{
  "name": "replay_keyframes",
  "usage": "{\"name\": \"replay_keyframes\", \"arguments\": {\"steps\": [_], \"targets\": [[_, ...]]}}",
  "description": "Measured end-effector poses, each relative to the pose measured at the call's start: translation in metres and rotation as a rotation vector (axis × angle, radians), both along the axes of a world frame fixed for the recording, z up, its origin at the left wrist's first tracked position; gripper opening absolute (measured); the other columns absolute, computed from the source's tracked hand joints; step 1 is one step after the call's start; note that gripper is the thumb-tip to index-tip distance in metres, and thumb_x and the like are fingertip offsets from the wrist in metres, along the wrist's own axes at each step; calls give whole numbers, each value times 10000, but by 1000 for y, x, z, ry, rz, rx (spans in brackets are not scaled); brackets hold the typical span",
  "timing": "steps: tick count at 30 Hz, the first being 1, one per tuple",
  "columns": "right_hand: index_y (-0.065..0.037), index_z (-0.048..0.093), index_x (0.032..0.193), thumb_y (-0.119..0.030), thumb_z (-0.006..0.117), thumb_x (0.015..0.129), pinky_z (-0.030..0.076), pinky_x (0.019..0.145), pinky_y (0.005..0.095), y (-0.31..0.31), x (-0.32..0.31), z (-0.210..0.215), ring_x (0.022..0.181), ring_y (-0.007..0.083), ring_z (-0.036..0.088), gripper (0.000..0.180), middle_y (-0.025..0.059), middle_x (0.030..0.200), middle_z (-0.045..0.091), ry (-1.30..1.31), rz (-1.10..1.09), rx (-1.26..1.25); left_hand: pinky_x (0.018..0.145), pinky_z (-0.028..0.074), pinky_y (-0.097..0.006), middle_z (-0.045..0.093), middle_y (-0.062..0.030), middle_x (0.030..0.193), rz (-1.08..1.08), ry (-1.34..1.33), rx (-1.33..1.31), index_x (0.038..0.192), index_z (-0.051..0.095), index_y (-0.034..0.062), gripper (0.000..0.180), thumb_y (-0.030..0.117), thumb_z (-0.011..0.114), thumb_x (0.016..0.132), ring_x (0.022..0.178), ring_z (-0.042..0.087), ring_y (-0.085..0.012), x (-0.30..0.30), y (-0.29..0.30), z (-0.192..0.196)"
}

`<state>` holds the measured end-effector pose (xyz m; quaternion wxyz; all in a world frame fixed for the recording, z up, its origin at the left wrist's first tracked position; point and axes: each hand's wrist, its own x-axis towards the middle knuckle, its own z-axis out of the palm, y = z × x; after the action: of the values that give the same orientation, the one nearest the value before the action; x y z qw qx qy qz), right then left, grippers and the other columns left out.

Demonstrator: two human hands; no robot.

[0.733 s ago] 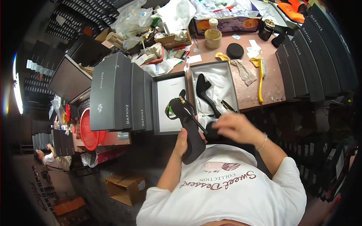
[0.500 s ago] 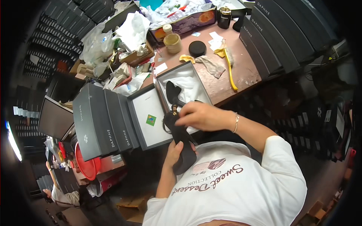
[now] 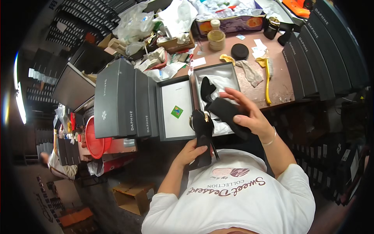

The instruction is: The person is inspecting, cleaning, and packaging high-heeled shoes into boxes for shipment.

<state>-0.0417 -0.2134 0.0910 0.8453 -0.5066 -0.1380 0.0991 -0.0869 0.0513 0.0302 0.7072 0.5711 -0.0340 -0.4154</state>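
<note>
My left hand (image 3: 191,153) is closed around a black high-heeled shoe (image 3: 203,126) with a gold-coloured ornament and a thin heel, held in front of my chest. My right hand (image 3: 251,117) grips a second black shoe (image 3: 226,111), its thumb on the near side and its fingers reaching across the far side. That second shoe lies at a slant over the open shoe box (image 3: 236,74), which is lined with white tissue (image 3: 224,82). Against the box's left side rests its lid (image 3: 177,91), white inside with a green square sticker.
Grey shoe boxes stand left (image 3: 117,99) and right (image 3: 331,50). On the table lie a yellow-handled brush (image 3: 268,84), a grey cloth (image 3: 249,73), a round black lid (image 3: 239,51) and a beige jar (image 3: 216,40). A red basin (image 3: 95,136) and another person (image 3: 62,163) are farther left.
My right hand has left the ornament on the first shoe and moved right to the second shoe, which it now grips. My left hand still holds the first shoe. The whole view has shifted.
</note>
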Motion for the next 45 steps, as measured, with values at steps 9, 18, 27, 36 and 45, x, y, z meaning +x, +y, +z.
{"name": "replay_keyframes", "arguments": {"steps": [9,18,27,36,45], "targets": [[20,503,1281,-117,691,746,453,917,323,2,-12,-6,1034,261,586,583,174,1165,578,-262,208,-674,816,460,-272,630,-35,968,-35,-26,93,1075,594,5,232,143,582,889,903,578,-115,-22,-11,-8],[-12,572,1116,44,638,668,481,835,389,18,-10,-25,952,336,573,456,148,1009,583,-599,-105,-898,786,485,-286,628,-48,916,-98,8,70,1029,588,-5,209,150,597,890,851,599,-125,-18,-19,3],[-29,558,1186,-44,619,795,491,786,333,32,61,-55,837,226,617,395,118,1089,608,-351,-19,-770,732,501,-280,647,-57,826,-15,-125,102,1046,591,-19,258,197,585,905,762,615,-139,2,-12,-3],[-53,592,1166,-42,673,756,480,834,375,70,1,-10,996,322,565,418,154,1052,577,-439,-206,-748,688,524,-340,590,-79,839,837,127,-272,1403,351,109,704,632,306,934,721,602,-189,63,-32,23],[-60,636,1116,-51,637,693,480,841,378,51,-58,-78,947,298,574,422,129,1035,598,-566,-75,-868,629,505,-427,654,-143,757,499,-358,741,1054,623,81,498,539,495,906,666,641,-311,145,70,-52]]}}
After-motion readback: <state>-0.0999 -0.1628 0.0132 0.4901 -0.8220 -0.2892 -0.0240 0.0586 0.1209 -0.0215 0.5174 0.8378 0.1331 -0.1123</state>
